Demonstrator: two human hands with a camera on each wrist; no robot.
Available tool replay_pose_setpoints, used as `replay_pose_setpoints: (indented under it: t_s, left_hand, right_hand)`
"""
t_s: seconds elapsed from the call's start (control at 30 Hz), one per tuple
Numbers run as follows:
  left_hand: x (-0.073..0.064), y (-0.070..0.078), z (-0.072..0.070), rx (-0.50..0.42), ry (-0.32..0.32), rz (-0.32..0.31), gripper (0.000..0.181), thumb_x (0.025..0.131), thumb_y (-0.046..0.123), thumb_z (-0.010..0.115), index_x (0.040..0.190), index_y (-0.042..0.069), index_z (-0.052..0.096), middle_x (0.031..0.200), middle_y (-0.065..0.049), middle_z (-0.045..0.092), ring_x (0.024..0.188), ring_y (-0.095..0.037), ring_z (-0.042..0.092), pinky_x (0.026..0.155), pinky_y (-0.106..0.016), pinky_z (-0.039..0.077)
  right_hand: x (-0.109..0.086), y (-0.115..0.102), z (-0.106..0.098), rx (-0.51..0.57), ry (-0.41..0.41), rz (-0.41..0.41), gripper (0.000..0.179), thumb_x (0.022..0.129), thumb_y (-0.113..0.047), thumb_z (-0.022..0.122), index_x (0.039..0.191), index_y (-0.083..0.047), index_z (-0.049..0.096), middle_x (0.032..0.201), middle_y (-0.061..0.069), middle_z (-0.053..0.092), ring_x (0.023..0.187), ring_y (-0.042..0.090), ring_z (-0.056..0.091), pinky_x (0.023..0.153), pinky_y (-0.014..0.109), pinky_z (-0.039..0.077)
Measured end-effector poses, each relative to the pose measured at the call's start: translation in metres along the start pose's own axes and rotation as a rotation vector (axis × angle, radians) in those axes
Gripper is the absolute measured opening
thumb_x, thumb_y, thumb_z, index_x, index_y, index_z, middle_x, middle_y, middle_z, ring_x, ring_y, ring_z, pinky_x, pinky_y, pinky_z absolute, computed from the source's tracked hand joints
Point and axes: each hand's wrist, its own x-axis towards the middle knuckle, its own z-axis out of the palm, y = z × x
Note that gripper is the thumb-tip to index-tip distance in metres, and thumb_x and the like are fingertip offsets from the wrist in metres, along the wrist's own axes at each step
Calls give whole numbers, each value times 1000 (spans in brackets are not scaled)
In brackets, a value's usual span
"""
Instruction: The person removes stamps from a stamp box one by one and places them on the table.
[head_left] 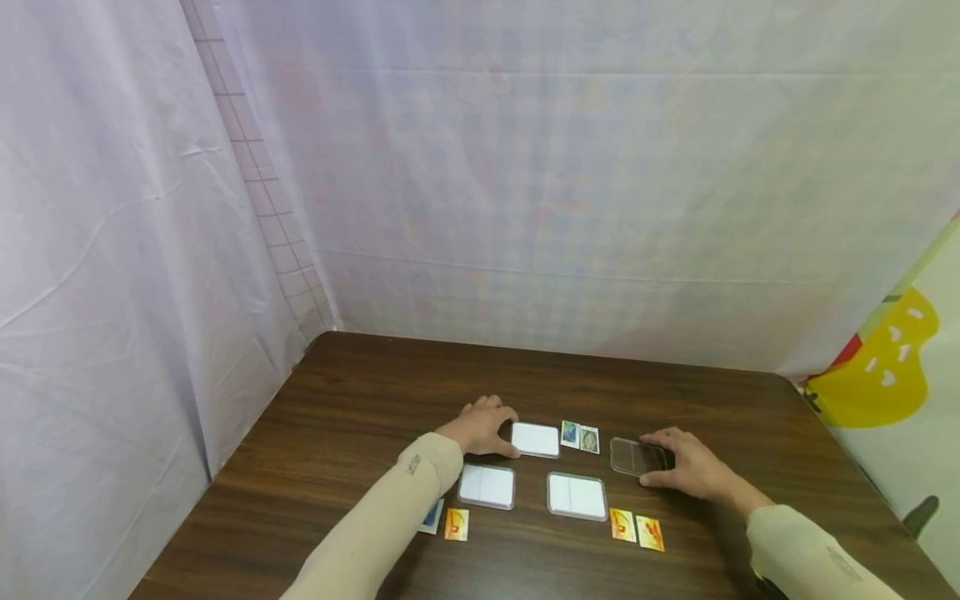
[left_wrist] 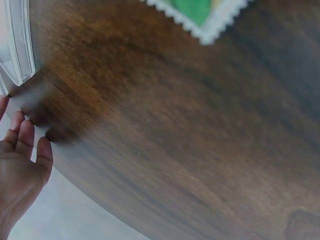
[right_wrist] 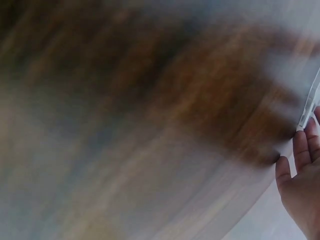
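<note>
My left hand (head_left: 483, 427) is at the left end of a clear case with a white insert (head_left: 536, 439), thumb and forefinger at its corners. In the left wrist view, the case's edge (left_wrist: 22, 65) stands by the fingertips (left_wrist: 27, 131). My right hand (head_left: 686, 463) holds a clear, flat plastic piece (head_left: 630, 457) by its right end, thumb at the near side and fingers at the far side. Two stamps (head_left: 580, 436) lie between the hands. Nearer me are two more white-filled cases, a left one (head_left: 487, 486) and a right one (head_left: 577, 496).
Two orange-yellow stamps (head_left: 636, 530) lie at the front right. At the front left, an orange stamp (head_left: 457, 524) lies beside a blue one (head_left: 432, 518), partly behind the left sleeve. The brown wooden table (head_left: 420, 367) backs onto a white curtain (head_left: 525, 208).
</note>
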Motion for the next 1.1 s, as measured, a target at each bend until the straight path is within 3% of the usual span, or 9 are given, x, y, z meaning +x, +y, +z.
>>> replay_pose_setpoints:
  t_s: [0.53, 0.8, 1.1]
  left_hand:
    - [0, 0, 0, 4, -2, 6, 64, 86, 49, 74, 141, 23, 53, 151, -7, 38, 141, -25, 30, 116, -45, 22]
    - [-1, 0, -1, 10, -3, 8, 65, 86, 50, 73, 141, 23, 53, 151, -7, 37, 141, -25, 30, 116, -44, 22]
    - [-3, 1, -2, -2, -1, 14, 64, 86, 49, 74, 140, 22, 54, 151, -7, 38, 141, -26, 31, 116, -45, 23]
  right_hand:
    - [-2, 3, 0, -66, 6, -30, 78, 76, -43, 83, 134, 3, 57, 124, 20, 54, 113, 42, 50, 88, 60, 44]
    - [-4, 3, -1, -92, 28, -84, 70, 78, -37, 83, 130, 4, 60, 119, 17, 56, 109, 39, 51, 86, 57, 45]
    - [-4, 6, -3, -83, 6, -72, 67, 79, -40, 81, 129, 0, 61, 121, 18, 56, 111, 40, 50, 88, 58, 44]
